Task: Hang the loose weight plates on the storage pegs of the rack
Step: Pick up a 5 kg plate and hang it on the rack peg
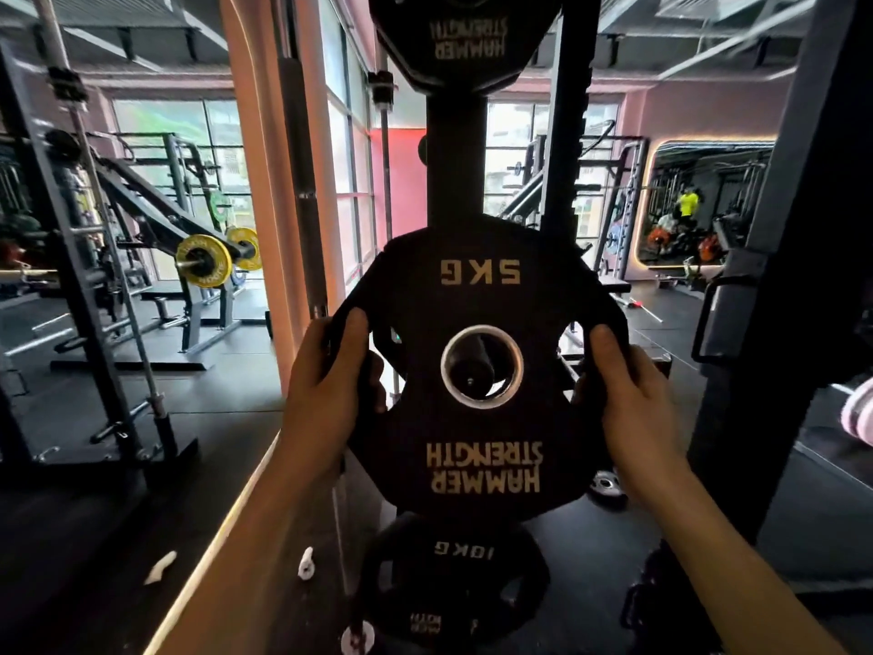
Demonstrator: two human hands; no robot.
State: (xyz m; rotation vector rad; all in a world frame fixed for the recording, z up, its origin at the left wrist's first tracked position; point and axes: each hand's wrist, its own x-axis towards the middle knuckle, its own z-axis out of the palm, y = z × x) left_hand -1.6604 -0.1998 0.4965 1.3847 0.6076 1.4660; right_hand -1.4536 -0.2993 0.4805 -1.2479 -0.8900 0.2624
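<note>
A black 5 kg weight plate [482,295] with mirrored gold lettering is held upright in front of the rack's black upright post [456,158]. My left hand [330,385] grips its left grip slot and my right hand [623,394] grips its right one. Through the plate's silver-ringed centre hole shows the dark end of a storage peg [475,368]. Whether the plate is on the peg I cannot tell. Another black plate [465,37] hangs higher on the post, and a 10 kg plate [453,579] hangs below.
A vertical barbell [304,182] stands left of the post beside an orange pillar. A squat rack [71,257] and a machine with yellow plates [205,260] fill the left. A dark frame [784,229] rises close on the right. A small plate [607,484] lies on the black floor.
</note>
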